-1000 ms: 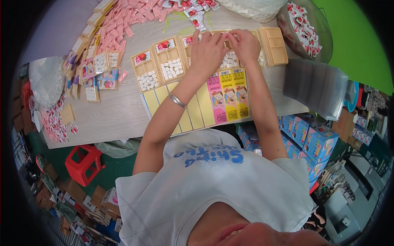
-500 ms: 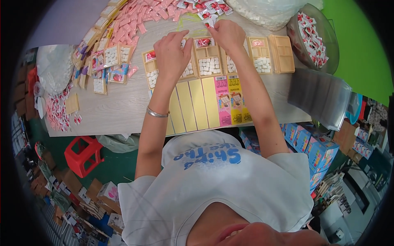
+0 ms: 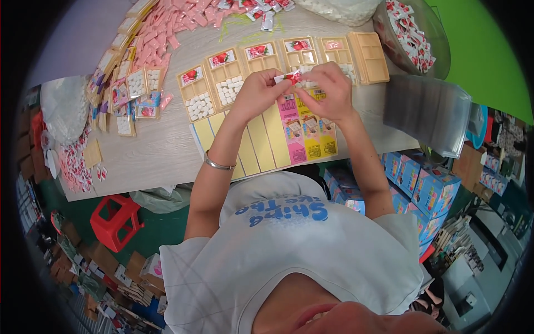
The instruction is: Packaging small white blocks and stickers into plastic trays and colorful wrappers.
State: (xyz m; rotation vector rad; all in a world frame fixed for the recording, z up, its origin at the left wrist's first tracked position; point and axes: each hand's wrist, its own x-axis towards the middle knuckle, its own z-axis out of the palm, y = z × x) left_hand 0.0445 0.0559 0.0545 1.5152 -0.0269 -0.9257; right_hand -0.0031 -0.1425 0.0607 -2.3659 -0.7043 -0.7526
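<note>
My left hand (image 3: 259, 93) pinches a small strawberry-printed sachet (image 3: 288, 78) between thumb and fingers, above the row of trays. Close to the sachet's right end is my right hand (image 3: 329, 93), thumb and fingers apart; whether a fingertip touches the sachet I cannot tell. Beneath and beyond the hands stand beige compartment trays (image 3: 218, 73) with white marshmallow-like pieces (image 3: 199, 106) in their near sections. Several trays have a strawberry sachet (image 3: 257, 51) in the far section, while one holds a pink sachet (image 3: 334, 44). My hands partly hide the middle trays.
Yellow and pink printed card strips (image 3: 268, 136) lie before the trays. Empty trays (image 3: 369, 55) are stacked at the row's right end. Beyond are a sachet bowl (image 3: 440, 42), clear plastic sleeves (image 3: 425, 108), loose pink sachets (image 3: 167, 28) and filled packs (image 3: 136, 83).
Both hands have drawn back toward me from the far side of the trays and come together. The strawberry sachet now shows in my left hand. The head view has shifted slightly.
</note>
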